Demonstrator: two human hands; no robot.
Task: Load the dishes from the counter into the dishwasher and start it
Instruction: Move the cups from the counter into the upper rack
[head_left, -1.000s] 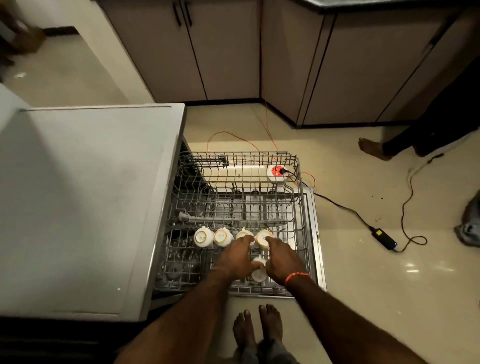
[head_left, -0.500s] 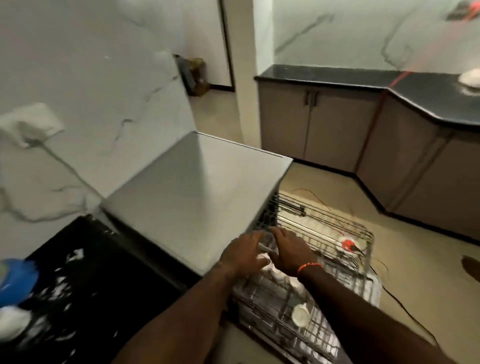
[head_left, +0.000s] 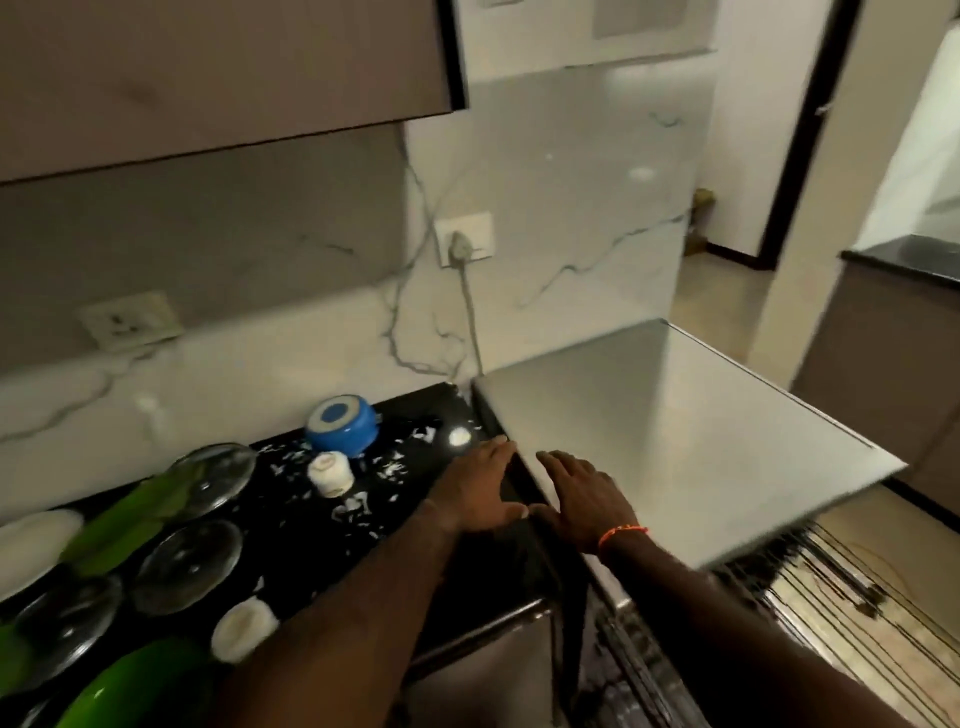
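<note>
Back at the counter for more dishes

Left of the grey steel dishwasher top (head_left: 675, 436), green bowls (head_left: 130, 680), glass plates (head_left: 187, 566) and white cups (head_left: 244, 629) await; your left hand (head_left: 478, 493) and right hand (head_left: 582, 493) have left the wire rack (head_left: 810, 587), fingers spread, empty.

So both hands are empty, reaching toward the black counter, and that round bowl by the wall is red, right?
Not quite: in the head view the round bowl by the wall is blue, not red. The left hand and right hand are indeed empty, reaching toward the black counter.
</note>
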